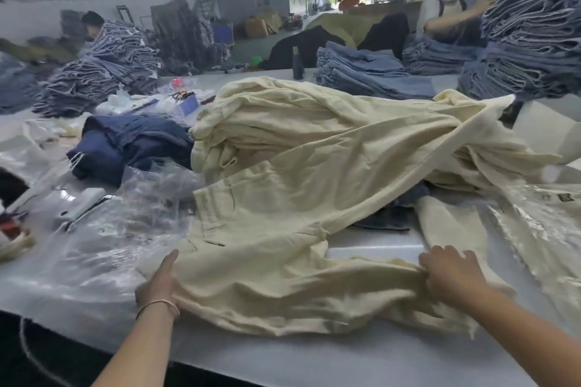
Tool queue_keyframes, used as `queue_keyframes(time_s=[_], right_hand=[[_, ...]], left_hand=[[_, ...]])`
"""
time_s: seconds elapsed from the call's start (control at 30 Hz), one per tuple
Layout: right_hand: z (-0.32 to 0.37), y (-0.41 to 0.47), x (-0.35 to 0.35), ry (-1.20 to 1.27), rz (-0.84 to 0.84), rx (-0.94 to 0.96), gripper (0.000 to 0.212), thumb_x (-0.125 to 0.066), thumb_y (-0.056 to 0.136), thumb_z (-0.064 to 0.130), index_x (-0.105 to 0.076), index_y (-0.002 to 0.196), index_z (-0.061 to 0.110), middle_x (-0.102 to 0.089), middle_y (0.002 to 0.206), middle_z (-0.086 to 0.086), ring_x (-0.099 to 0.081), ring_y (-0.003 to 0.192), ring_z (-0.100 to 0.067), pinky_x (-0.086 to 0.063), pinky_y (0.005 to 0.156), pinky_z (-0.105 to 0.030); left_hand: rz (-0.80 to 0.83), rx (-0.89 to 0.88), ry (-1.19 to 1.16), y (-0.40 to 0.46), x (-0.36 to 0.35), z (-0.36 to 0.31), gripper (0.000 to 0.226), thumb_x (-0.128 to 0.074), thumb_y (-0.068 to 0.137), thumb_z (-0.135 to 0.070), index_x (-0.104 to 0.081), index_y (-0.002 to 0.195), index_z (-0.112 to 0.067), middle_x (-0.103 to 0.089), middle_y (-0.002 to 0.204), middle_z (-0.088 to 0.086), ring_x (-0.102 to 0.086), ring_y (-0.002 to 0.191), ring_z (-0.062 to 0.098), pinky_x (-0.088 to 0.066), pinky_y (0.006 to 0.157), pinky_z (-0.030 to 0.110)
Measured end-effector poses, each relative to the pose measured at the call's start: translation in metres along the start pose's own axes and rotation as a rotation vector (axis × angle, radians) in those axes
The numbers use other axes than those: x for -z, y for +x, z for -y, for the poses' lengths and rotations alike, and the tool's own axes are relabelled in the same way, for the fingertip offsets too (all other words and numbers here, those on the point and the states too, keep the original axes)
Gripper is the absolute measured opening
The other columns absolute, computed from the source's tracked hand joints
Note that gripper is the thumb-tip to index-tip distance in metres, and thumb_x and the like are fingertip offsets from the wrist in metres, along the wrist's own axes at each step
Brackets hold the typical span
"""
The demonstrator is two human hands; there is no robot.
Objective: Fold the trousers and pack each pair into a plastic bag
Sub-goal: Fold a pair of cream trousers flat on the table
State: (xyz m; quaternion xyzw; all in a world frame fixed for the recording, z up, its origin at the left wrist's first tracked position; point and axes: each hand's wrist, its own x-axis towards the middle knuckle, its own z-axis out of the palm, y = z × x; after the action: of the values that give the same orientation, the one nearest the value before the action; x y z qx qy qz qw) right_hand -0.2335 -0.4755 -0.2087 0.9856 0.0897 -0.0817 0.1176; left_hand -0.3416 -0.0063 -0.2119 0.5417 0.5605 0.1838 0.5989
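Progress: early. One pair of cream trousers lies spread on the near part of the desk, unfolded and creased. Its waistband sits centre-left; one leg runs far right over the cream heap, the other lies across the near edge. No fold is visible yet, and this pair is not bagged.

Left hand: rests at the left edge of the trousers with its fingers hidden under or behind the cloth; whether they pinch it cannot be told. Right hand: fingers curled into a bunched ridge of the near leg, gripping it.

Done so far, on this evidence: at far right a cream item lies under shiny plastic, probably a packed pair. Remaining: smooth, fold and bag this pair, then the heap behind it.

Surroundings: loose clear bags lie just left of the trousers, within reach. Navy garments sit left of the heap. Dark cloth shows between the two legs. Denim stacks stand along the far side, and two other people work beyond them.

Obstructions: the far leg is draped over the heap and must be drawn clear before folding. Bag clutter crowds the left margin.
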Motion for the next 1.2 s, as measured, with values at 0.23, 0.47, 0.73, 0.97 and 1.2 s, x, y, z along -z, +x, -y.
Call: queue_keyframes(time_s=[0.23,0.47,0.73,0.97,1.2], right_hand=[[0.081,0.035,0.034,0.239,-0.284,0.142,0.043,-0.047,0.081,0.011,-0.053,0.122,0.024,-0.051,0.115,0.003,-0.046,0.106,-0.020,-0.036,0.081,-0.031],[0.190,0.103,0.104,0.335,-0.327,0.283,0.058,-0.052,0.084,0.020,-0.037,0.140,0.015,-0.038,0.144,-0.005,-0.037,0.129,-0.027,-0.038,0.097,-0.038],[0.330,0.200,0.153,0.372,-0.217,0.404,0.074,-0.049,0.093,0.049,-0.013,0.153,0.023,-0.015,0.161,0.000,-0.020,0.146,-0.023,-0.023,0.115,-0.040],[0.431,0.237,0.119,0.248,0.022,0.510,0.074,-0.057,0.085,0.057,-0.030,0.147,0.027,-0.036,0.148,-0.001,-0.028,0.140,-0.023,-0.027,0.113,-0.041],[0.453,0.236,0.120,0.269,-0.088,0.473,0.032,-0.056,0.091,0.041,-0.057,0.121,0.029,-0.044,0.128,-0.005,-0.040,0.123,-0.029,-0.035,0.096,-0.035]], left_hand=[[0.352,0.098,-0.102,0.026,0.014,-0.028,0.027,-0.055,0.083,-0.003,-0.060,0.109,0.001,-0.059,0.092,0.018,-0.058,0.078,0.030,-0.048,0.071,0.036],[0.710,-0.090,-0.556,0.039,0.029,-0.072,0.048,-0.030,0.056,0.011,-0.075,0.066,-0.005,-0.070,0.070,0.012,-0.071,0.070,0.023,-0.059,0.064,0.035],[0.679,0.029,-0.558,0.154,0.108,-0.098,0.049,-0.032,0.068,0.001,-0.076,0.089,0.001,-0.069,0.097,0.024,-0.071,0.083,0.034,-0.058,0.068,0.047],[0.864,0.112,0.079,0.196,0.129,-0.097,0.044,-0.077,0.066,-0.012,-0.069,0.105,0.006,-0.064,0.113,0.031,-0.070,0.092,0.035,-0.058,0.067,0.035],[1.139,-0.090,0.575,0.188,0.126,-0.122,0.062,-0.090,0.056,-0.041,-0.072,0.105,-0.009,-0.072,0.105,0.010,-0.067,0.097,0.021,-0.051,0.084,0.027]])
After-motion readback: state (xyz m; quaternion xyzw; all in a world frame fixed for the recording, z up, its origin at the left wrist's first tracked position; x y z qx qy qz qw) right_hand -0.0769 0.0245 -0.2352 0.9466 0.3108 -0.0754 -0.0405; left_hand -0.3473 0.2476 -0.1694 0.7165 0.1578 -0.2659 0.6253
